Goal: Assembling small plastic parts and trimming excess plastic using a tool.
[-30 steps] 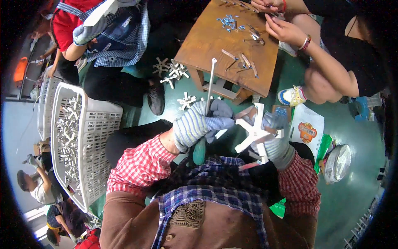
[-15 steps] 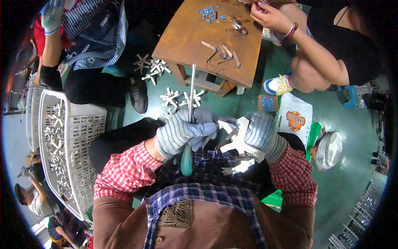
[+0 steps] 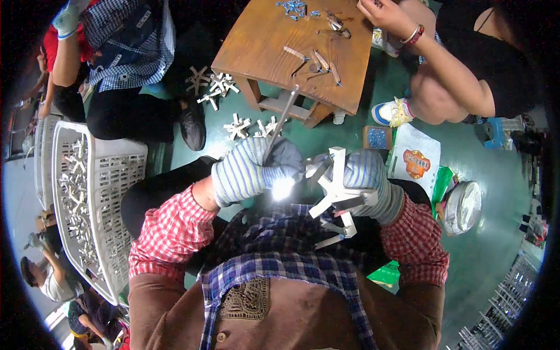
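Observation:
My left hand (image 3: 251, 172), in a striped grey-blue glove, is closed around a screwdriver (image 3: 284, 119). The long metal shaft slants up and away to the right; its handle is mostly hidden, and a bright glare sits below the fingers. In my gloved right hand (image 3: 364, 175) is a white star-shaped plastic part (image 3: 332, 189) with several arms, gripped by its right side. More white and metallic arms show beneath it. The fingers of my left hand are close to the part's left arm; whether they touch it, I cannot tell.
A wooden stool (image 3: 280, 81) holds blue screws and metal pieces. White star parts (image 3: 236, 127) lie on the green floor. At left stands a white basket (image 3: 116, 175) full of them. A box of blue screws (image 3: 376, 138) is at right. Two co-workers sit opposite.
The screwdriver has tilted from upright to a slant, its green handle passing out of sight. My left hand has shifted slightly left, and the star part has turned in my right hand.

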Tool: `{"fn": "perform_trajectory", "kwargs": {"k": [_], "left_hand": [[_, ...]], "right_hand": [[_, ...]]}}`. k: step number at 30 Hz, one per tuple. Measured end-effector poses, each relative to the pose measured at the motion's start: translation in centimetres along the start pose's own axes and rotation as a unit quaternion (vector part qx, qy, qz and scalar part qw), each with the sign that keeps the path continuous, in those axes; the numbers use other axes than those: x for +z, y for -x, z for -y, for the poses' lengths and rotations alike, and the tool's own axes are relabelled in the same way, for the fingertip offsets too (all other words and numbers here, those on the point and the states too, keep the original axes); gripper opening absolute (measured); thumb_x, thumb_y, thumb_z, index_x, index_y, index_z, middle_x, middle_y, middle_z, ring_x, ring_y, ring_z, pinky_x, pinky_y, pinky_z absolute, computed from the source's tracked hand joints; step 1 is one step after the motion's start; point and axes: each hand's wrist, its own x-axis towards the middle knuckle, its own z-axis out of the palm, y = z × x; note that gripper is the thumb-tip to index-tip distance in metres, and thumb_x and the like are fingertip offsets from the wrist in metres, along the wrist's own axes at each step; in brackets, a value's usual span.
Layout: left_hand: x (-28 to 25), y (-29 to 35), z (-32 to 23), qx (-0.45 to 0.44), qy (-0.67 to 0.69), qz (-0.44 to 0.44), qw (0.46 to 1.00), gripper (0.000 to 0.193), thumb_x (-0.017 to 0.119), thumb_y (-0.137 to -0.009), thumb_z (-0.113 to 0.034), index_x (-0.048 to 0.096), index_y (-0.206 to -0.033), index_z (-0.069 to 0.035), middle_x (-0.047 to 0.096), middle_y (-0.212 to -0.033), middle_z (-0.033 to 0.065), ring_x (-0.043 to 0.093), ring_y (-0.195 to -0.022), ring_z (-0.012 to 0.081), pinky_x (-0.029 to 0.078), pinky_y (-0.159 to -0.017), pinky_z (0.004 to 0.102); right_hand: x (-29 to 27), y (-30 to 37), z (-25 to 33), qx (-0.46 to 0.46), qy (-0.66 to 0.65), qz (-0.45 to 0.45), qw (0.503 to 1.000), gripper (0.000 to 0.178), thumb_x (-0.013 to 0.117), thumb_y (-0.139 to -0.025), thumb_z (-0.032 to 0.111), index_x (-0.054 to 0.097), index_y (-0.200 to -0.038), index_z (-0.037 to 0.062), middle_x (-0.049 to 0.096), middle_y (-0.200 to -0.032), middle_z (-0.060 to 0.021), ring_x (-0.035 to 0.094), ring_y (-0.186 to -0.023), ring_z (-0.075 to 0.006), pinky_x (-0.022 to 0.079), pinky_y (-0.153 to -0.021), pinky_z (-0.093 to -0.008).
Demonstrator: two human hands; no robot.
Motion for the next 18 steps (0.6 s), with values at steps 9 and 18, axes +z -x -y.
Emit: {"fn": "perform_trajectory", "kwargs": {"k": [9, 18], "left_hand": [[-0.9, -1.1, -3.1, -0.120, 0.122, 0.039, 0.984, 0.020, 0.078, -0.079, -0.018, 0.065, -0.085, -0.003, 0.059, -0.062, 0.0000, 0.050, -0.050, 0.0059, 0.038, -0.046, 0.0232], [-1.2, -1.0, -1.8, -0.127, 0.158, 0.022, 0.979, 0.021, 0.079, -0.078, -0.018, 0.066, -0.086, -0.004, 0.061, -0.063, 0.0005, 0.050, -0.048, 0.0068, 0.037, -0.045, 0.0219]], "right_hand": [[5.2, 1.2, -3.9, 0.081, -0.158, -0.109, 0.978, 0.039, 0.073, -0.070, 0.033, 0.064, -0.094, 0.0039, 0.062, -0.071, -0.0094, 0.059, -0.060, -0.0272, 0.045, -0.055, -0.0402], [3.2, -0.5, -0.4, 0.249, -0.604, -0.136, 0.744, 0.027, 0.055, -0.089, 0.012, 0.061, -0.111, -0.0024, 0.066, -0.083, -0.0055, 0.061, -0.064, -0.0139, 0.050, -0.057, -0.0284]]}}
